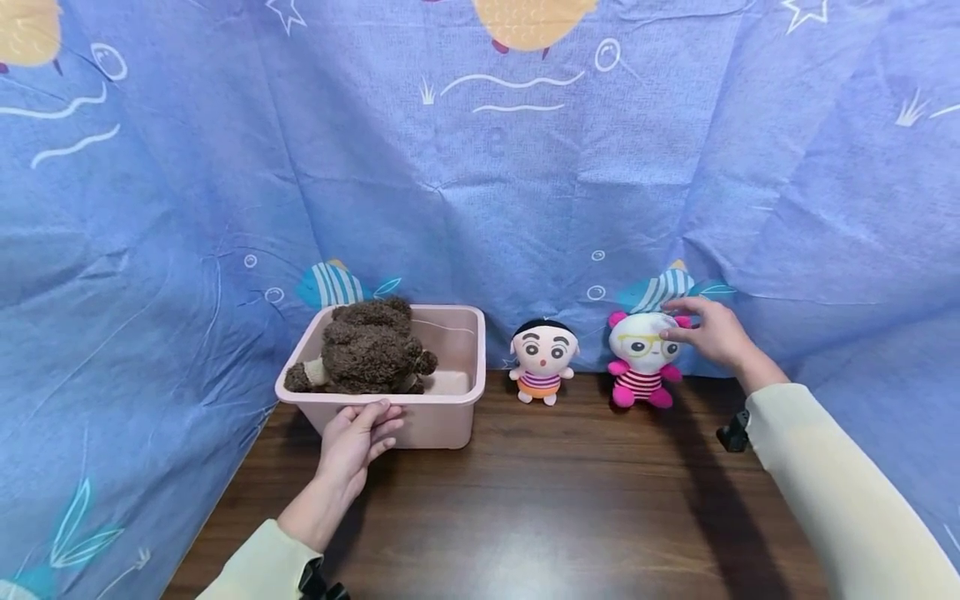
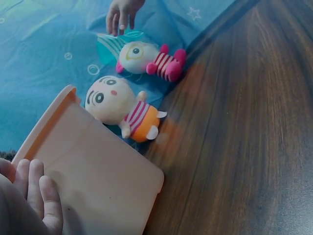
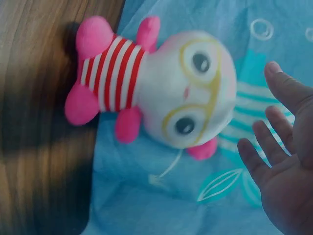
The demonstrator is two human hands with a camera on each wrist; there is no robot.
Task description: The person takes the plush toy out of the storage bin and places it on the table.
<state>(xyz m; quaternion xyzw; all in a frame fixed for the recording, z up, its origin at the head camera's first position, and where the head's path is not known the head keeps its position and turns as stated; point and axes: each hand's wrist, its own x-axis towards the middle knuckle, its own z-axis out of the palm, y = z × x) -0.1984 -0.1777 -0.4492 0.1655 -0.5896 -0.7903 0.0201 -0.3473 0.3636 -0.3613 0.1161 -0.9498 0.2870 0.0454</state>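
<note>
A pink plastic storage bin (image 1: 457, 425) stands at the left with a brown plush toy (image 1: 371, 354) lying in it. My left hand (image 1: 352, 437) holds the bin's front rim, thumb on top and fingers along the outer wall. To the bin's right sits a small boy doll (image 1: 542, 354) with black hair, a striped shirt and orange shorts. Farther right is a plush panda (image 1: 641, 354), pink and white, with yellow glasses and a striped body. Beside the panda's head hovers my right hand (image 3: 288, 142), fingers spread and apart from it in the right wrist view.
Everything rests on a dark wooden table (image 1: 555, 500). Behind and at both sides hangs a blue cloth (image 1: 495, 200) with fish prints, and the two dolls sit close against it.
</note>
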